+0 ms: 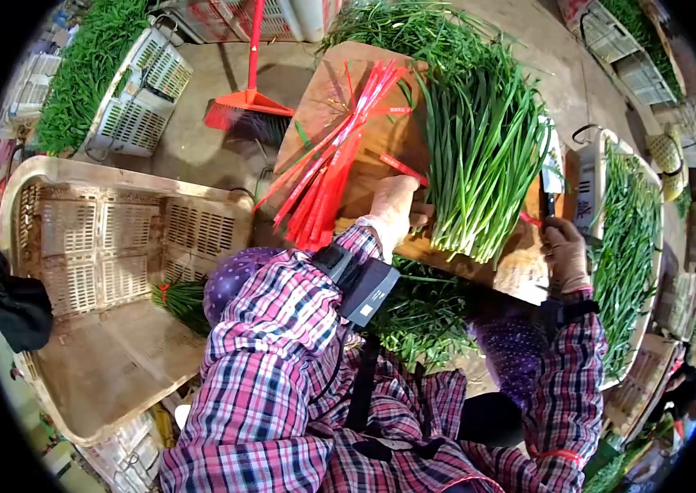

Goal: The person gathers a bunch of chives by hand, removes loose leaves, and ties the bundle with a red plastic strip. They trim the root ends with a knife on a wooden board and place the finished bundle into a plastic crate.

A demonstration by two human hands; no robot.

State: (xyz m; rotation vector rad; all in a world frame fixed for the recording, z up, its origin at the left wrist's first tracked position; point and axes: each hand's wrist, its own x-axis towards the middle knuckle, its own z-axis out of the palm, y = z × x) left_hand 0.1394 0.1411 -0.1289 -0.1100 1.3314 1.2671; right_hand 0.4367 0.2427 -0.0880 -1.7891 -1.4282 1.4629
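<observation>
A thick bundle of long green chives [479, 156] lies on a wooden board [307, 99], its pale cut ends toward me. At the bundle's left side is my gloved left hand [393, 209], with its fingertips mostly hidden. A red strip [404, 168] shows just above that hand, and another red end [530, 218] sticks out on the bundle's right. My gloved right hand [566, 255] is closed around the black handle of a knife [552, 156], whose blade points away along the bundle's right side. Many loose red tie strips [339, 168] lie on the board's left half.
A large plastic crate [93, 320] on the left holds a small tied bunch [183, 304]. Crates of greens stand at upper left [138, 94] and right [631, 238]. A red broom [249, 103] stands behind. Loose greens [422, 316] lie below the board.
</observation>
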